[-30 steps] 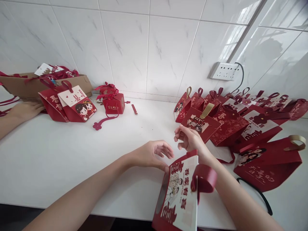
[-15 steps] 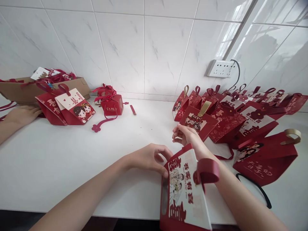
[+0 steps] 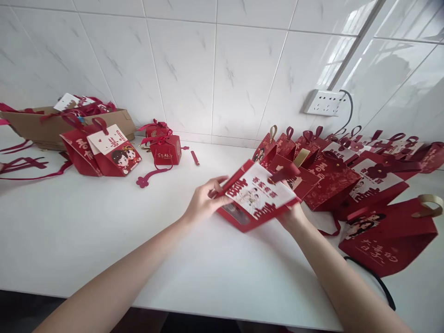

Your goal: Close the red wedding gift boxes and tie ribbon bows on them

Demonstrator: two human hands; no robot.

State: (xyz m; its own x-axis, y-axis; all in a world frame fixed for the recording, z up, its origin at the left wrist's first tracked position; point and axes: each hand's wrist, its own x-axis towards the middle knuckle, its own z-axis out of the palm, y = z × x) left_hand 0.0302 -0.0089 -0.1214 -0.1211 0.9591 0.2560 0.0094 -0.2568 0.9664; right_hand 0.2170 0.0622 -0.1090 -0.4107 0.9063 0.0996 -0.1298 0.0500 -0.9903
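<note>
A red and white gift box [image 3: 256,194], printed with a couple and red characters, is tilted above the white table, with a red strap on top and a window in its side. My left hand [image 3: 205,200] grips its left edge, thumb and fingers closed about the red side. At the box's right end my right hand [image 3: 293,217] holds it from beneath; its fingers are mostly hidden behind the box. Just behind stands a crowd of red gift boxes [image 3: 329,182] with loop handles.
On the left, two gift boxes [image 3: 116,152] stand before a cardboard box [image 3: 45,129] filled with red ribbons and tags. Small red boxes [image 3: 165,150] and a short red strip [image 3: 195,158] lie mid-table. A socket strip [image 3: 322,102] is on the tiled wall. A black cord [image 3: 376,280] lies at right.
The gift box has moved up and away from the table's front edge and turned. My right hand has come back to it from the boxes behind. Another person's hand at far left has drawn back.
</note>
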